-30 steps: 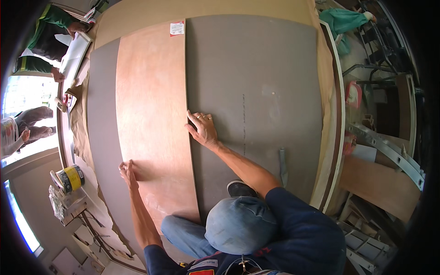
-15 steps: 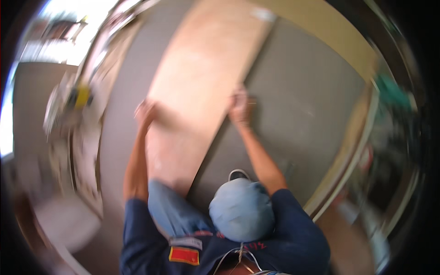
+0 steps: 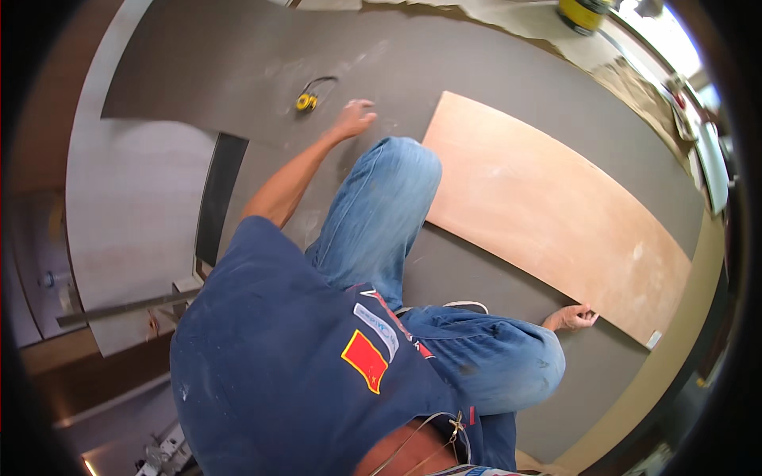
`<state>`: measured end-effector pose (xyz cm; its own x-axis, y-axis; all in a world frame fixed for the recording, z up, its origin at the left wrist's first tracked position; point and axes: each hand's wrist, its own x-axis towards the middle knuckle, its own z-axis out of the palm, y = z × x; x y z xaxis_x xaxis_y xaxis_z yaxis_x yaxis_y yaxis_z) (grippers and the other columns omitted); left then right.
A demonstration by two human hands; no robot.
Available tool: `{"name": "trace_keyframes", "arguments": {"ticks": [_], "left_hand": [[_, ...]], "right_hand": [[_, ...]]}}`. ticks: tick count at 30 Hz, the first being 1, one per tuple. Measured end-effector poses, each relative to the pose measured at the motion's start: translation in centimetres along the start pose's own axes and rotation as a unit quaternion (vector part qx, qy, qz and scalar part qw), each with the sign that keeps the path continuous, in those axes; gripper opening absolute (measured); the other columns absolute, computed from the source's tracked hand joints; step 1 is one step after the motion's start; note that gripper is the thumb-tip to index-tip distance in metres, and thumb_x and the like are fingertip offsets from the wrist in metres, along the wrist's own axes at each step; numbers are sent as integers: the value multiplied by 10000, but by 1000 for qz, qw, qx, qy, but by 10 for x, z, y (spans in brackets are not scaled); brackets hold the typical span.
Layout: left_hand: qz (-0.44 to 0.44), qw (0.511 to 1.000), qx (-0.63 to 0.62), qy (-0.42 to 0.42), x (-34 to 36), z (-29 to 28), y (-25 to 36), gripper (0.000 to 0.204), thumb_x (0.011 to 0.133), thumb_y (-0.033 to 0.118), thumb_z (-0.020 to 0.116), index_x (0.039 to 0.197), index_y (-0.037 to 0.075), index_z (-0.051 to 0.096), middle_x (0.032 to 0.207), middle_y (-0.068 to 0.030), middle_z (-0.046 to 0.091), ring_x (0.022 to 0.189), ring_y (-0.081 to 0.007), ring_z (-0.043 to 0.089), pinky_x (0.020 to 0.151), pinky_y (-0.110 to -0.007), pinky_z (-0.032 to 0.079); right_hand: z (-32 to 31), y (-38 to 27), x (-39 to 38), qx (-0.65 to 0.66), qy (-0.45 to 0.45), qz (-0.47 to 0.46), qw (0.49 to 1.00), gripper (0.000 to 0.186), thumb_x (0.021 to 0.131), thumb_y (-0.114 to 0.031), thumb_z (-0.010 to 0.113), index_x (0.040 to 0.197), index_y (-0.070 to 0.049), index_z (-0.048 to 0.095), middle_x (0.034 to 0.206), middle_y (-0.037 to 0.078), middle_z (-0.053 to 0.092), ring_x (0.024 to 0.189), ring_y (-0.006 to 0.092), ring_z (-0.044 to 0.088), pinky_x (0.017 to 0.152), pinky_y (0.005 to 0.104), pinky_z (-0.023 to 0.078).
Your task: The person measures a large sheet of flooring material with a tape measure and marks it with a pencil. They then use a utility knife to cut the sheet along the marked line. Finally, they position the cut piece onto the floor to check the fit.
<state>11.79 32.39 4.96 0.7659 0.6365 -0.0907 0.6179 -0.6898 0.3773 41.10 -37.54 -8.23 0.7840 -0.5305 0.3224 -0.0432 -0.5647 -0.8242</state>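
Observation:
A pale wooden board [image 3: 548, 214] lies flat across a large grey sheet [image 3: 484, 266], to the right of my raised knee. At the board's near long edge, close to its right end, my right hand [image 3: 573, 317] has its fingers closed on the edge. My left hand [image 3: 355, 119] is off the board, over the grey sheet beyond my knee, with its fingers apart and nothing in them. Just left of it sits a small yellow-and-black tape measure [image 3: 305, 101] with a dark strap.
Brown paper [image 3: 635, 99] runs along the far right edge, with a yellow tub [image 3: 583, 14] on it. On the left are a white panel [image 3: 139, 206] and a dark strip [image 3: 221, 198]. A tan border [image 3: 647, 393] bounds the grey sheet at the lower right.
The view has turned, and the board now runs off to the right instead of away from me. My left hand has let go of its edge; my right hand is nearer its end.

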Motion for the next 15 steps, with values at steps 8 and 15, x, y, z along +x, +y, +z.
{"name": "trace_keyframes", "arguments": {"ticks": [8,15], "left_hand": [[-159,970,-30,184,-94,-11,-145,470,823,251,690,1218,33,555,1245,-238,534,1210,-390,485,1035,-431,396],[-227,963,46,136,-7,-48,-225,698,721,348,782,1326,108,529,1306,-243,485,1170,-392,509,1011,-427,428]], "right_hand": [[-43,-9,43,32,-116,121,985,647,878,-301,687,1367,14,405,1168,215,570,1015,286,596,852,391,529],[-87,-91,-11,-202,-265,-41,942,615,877,-191,655,1403,-18,387,1311,208,447,1041,274,574,857,364,502]]}}
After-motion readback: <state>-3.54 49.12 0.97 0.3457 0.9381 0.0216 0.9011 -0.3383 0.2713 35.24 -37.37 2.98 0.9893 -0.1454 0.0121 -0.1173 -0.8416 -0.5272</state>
